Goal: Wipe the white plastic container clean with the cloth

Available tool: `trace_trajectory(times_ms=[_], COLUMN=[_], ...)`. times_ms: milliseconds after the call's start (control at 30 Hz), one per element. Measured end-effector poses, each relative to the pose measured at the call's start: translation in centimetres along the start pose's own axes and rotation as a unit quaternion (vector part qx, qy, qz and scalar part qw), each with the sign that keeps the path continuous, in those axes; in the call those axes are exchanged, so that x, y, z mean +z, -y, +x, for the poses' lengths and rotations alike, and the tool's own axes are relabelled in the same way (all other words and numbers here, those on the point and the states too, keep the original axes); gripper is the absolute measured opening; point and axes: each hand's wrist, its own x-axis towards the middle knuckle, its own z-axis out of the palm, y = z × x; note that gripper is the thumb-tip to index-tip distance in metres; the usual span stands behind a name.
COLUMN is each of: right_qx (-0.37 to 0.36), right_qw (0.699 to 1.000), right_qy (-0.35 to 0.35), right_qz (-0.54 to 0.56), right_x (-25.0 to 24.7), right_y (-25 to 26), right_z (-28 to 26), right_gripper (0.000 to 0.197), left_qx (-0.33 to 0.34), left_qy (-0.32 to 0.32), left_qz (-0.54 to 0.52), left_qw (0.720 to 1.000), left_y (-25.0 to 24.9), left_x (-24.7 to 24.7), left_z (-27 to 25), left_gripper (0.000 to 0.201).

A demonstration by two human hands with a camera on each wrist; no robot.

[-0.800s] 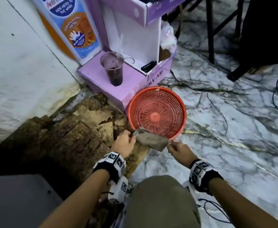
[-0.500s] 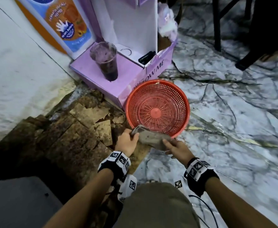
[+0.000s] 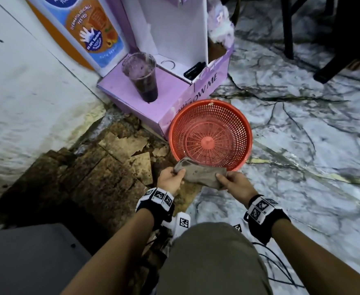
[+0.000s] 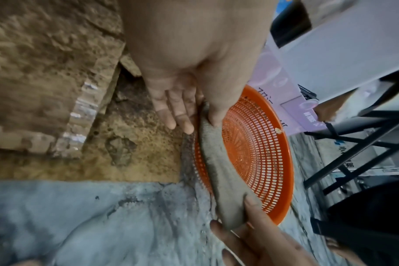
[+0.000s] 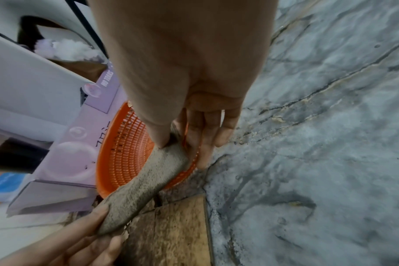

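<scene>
Cloth (image 3: pixel 200 174) stretched over the basket (image 3: pixel 210 135) rim, each end pinched by left hand (image 3: pixel 170 179) and right hand (image 3: pixel 235 184); no white container visible; wiping the basket instead is the risk

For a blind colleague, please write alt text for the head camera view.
Two hands stretch a dirty grey cloth between them, the left hand and right hand each pinching one end, over the near rim of a round red plastic mesh basket on a marble floor. Behind stands a purple cardboard box.
</scene>
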Motion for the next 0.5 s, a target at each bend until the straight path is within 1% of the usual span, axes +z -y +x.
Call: trace_trajectory(times_ms=[67, 133, 267, 367, 500], right_qx=[-0.025, -0.046, -0.11, -0.149, -0.19], right_qw=[1.0, 0.998, 0.992, 0.986, 0.977], right_qy=[0.006, 0.014, 0.025, 0.04, 0.056], right_qz=[-0.018, -0.031, -0.053, -0.059, -0.081], right_x=[-0.4, -0.7, -2.1, -3.0, -3.8], right_y=[1.1, 2.6, 5.8, 8.3, 13.1], right_z=[-0.6, -1.4, -3.0, -4.2, -6.8], right_gripper=[0.024, 0.027, 0.016, 0.015, 0.021], left_qx=[0.011, 0.031, 0.074, 0.113, 0.158], left_qy=[0.011, 0.019, 0.019, 0.016, -0.003], left_qz=[0.002, -0.019, -0.058, -0.08, -0.115], left_qw=[1.0, 0.999, 0.995, 0.99, 0.981], left_y=[-0.3, -0.5, -1.9, -3.6, -6.4], left_x=[-0.7, -1.3, -3.1, -5.0, -8.1], left_z=[-0.5, -1.3, -4.0, -6.5, -10.8], left_gripper=[0.019, 0.016, 0.011, 0.008, 0.004])
